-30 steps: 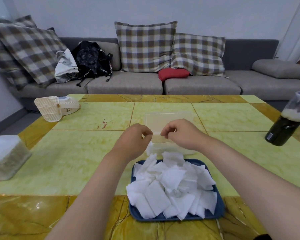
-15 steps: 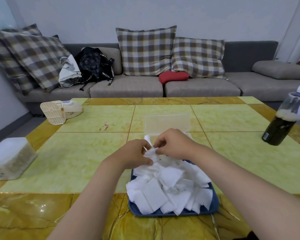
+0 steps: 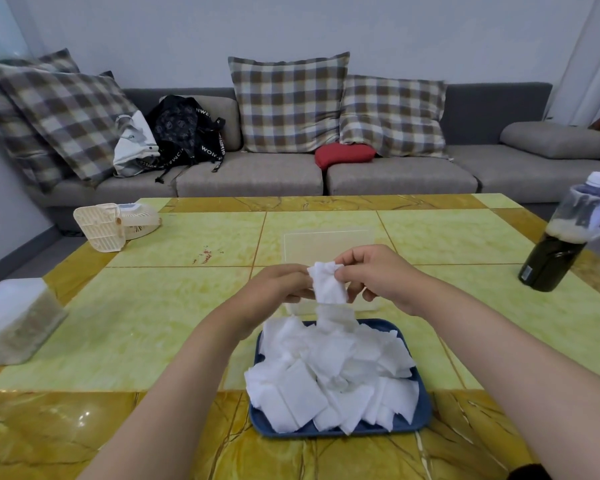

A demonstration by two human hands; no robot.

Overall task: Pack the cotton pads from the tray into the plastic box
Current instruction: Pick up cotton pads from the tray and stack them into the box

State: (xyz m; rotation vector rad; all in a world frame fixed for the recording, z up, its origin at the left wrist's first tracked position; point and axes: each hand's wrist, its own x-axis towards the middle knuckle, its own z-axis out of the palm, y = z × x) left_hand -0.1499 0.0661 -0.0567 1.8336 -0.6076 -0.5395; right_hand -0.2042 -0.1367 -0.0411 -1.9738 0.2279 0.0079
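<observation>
Left hand (image 3: 278, 285) and right hand (image 3: 378, 275) together pinch one white square cotton pad (image 3: 329, 284) at mid-frame, above one blue rectangular tray (image 3: 425, 407) heaped with pads (image 3: 326, 368) beyond counting, one clear plastic box (image 3: 326, 242) just behind.

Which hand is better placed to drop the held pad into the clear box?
Probably right. The right hand pinches the cotton pad at its top, directly in front of the plastic box; the left hand only holds its side edge.

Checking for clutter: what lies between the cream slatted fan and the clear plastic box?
In the head view, only bare yellow-green tabletop with small red marks lies between the cream slatted fan and the clear plastic box.
</observation>
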